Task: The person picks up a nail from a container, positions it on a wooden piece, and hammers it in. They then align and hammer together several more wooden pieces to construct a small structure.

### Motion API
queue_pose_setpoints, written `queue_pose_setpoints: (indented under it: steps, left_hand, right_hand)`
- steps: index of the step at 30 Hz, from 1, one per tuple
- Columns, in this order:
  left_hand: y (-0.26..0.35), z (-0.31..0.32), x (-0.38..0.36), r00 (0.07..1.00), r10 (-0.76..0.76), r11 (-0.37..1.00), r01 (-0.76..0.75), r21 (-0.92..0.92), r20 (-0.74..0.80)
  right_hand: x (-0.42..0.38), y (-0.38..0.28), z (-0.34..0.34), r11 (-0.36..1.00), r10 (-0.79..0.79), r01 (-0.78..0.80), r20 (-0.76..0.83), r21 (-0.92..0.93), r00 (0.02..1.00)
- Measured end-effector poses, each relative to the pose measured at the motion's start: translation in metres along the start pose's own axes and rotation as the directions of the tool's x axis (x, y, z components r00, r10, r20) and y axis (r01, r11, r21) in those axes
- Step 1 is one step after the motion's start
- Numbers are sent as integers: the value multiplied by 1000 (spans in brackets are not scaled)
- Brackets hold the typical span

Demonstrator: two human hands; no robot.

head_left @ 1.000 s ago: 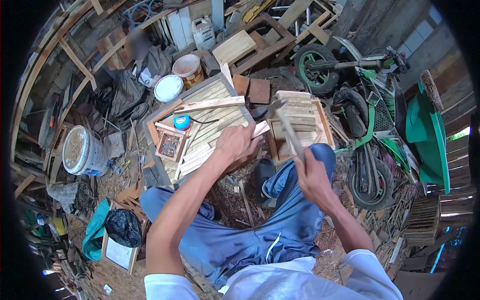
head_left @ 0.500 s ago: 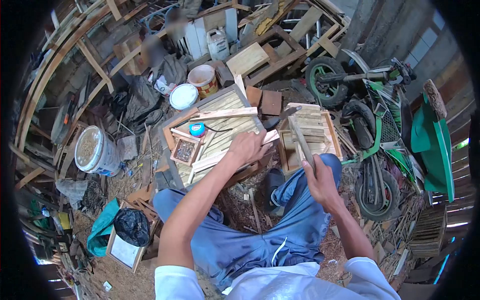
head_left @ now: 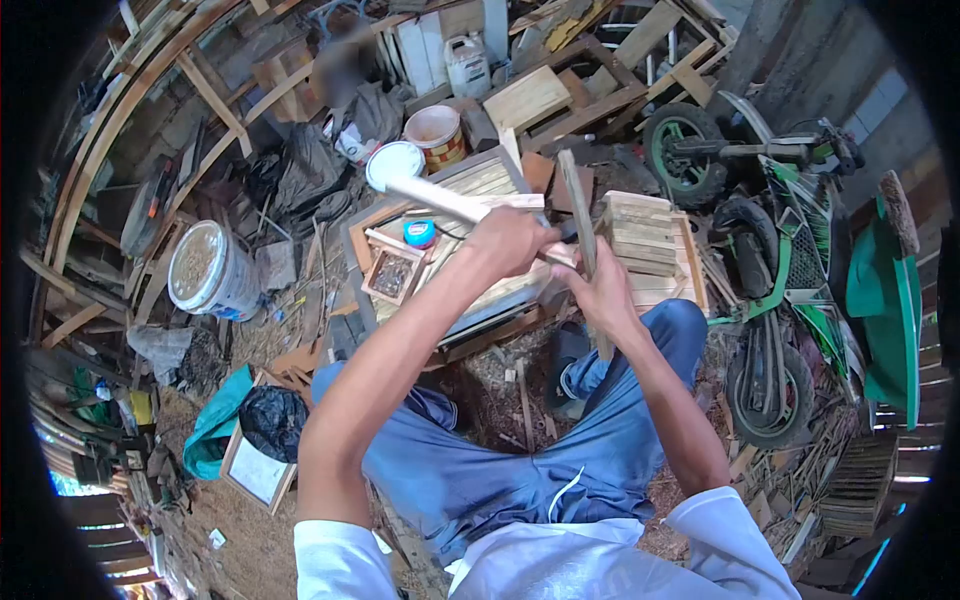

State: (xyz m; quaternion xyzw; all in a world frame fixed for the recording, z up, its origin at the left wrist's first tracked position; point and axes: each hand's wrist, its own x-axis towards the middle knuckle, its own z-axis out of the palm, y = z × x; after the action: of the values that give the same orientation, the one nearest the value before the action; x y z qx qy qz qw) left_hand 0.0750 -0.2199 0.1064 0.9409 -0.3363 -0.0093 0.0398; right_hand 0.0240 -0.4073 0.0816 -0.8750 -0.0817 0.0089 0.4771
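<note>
My left hand (head_left: 508, 243) is closed around a pale wooden strip (head_left: 437, 199), raised and slanting over the slatted wooden panel (head_left: 478, 300). My right hand (head_left: 603, 292) grips a long greyish wooden stick (head_left: 576, 195) that points away from me, its lower end showing below the hand. The right fingertips are right at the near end of the pale strip, where strip and stick cross. Below on the panel sit a small wooden box of nails (head_left: 391, 275) and a round blue tin (head_left: 419, 234).
A slatted wooden crate (head_left: 640, 235) stands right of the panel. Buckets (head_left: 212, 270) are at the left, and a white-lidded bucket (head_left: 394, 165) is behind the panel. A small green motorbike (head_left: 775, 250) and a green wheelbarrow (head_left: 888, 310) stand at the right. Wood scraps litter the floor.
My left hand has lifted the pale strip off the panel. My right hand has moved left and up with the stick, bringing both hands together. The view has shifted slightly.
</note>
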Motion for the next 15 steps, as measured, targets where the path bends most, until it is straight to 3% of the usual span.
queue_pose_setpoints:
  steps: [2,5,6,9,10,12,13,15]
  left_hand:
    - [-6,-12,-1,999,33,992,-37,124,32]
    - [-12,-12,-8,944,127,955,-33,294,-306]
    - [-7,-13,-13,944,71,954,31,299,-323]
    - [10,1,-29,825,-49,967,180,180,-562]
    - [16,16,-33,800,-140,966,240,98,-583]
    - [33,42,-44,800,-324,945,248,-213,-505]
    - [37,67,-44,811,-344,929,222,-295,-474]
    - [44,97,-46,898,-321,895,183,-407,-302]
  right_hand:
    - [8,8,14,995,-101,100,-79,-16,992]
    - [16,15,32,891,95,-80,-11,447,995]
    - [21,22,39,884,115,-96,-12,458,993]
    - [19,42,57,673,177,-106,-20,732,984]
    - [17,49,60,670,184,-118,-10,733,983]
    - [10,64,76,534,243,-149,18,832,970]
    - [7,69,78,463,268,-153,26,873,963]
    - [0,66,79,498,333,-186,11,847,943]
